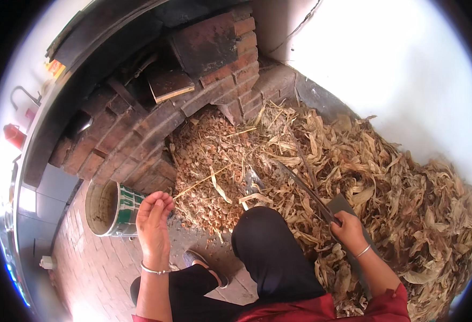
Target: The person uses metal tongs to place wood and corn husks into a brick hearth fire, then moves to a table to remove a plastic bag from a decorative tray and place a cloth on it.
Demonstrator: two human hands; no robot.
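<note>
My right hand (pixel 348 231) is shut on the handle end of dark metal fire tongs (pixel 306 187). Their two long arms stand apart and reach over dry corn husks (pixel 365 161). Beneath that hand and forearm lies a flat grey-green strip (pixel 342 203), partly hidden. My left hand (pixel 154 223) is raised in front of a bucket, its fingers bunched against the thumb. A thin straw (pixel 199 183) ends at those fingertips in the picture; whether they hold it, I cannot tell. Light brown shells or shavings (pixel 203 141) lie heaped before my knees, with a grey metal piece (pixel 253 181) among them.
A brick stove (pixel 139 141) curves along the far left, with a wood-edged board (pixel 171 86) at its dark opening. The green-and-white bucket (pixel 127 207) lies tilted on the paved floor (pixel 79 249). A white wall (pixel 413 80) bounds the husks. A red object (pixel 14 136) sits far left.
</note>
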